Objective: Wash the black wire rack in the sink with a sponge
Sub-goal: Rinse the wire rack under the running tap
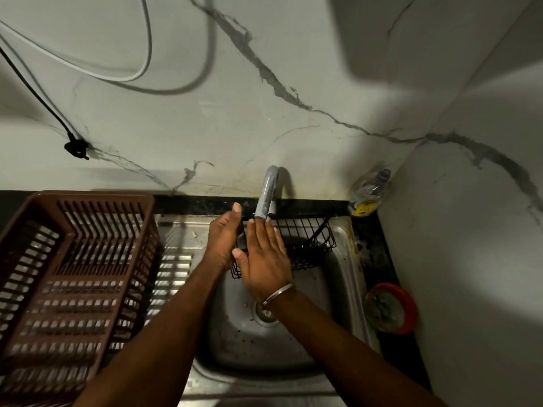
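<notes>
The black wire rack point(305, 245) sits at the back of the steel sink point(338, 289), under the faucet point(266, 195). Both hands are over its left end. The right hand point(264, 257) lies flat, grip spread. The left hand point(224, 239) is edge-on with fingers straight, pinching nothing. A brown dish basket point(73, 274) stands to the left.

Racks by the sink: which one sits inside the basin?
The black wire rack, below the tap; the brown plastic crate sits on the draining board, left.

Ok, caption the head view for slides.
Left hand and flat right hand by the tap, at the wire rack in the sink.
</notes>
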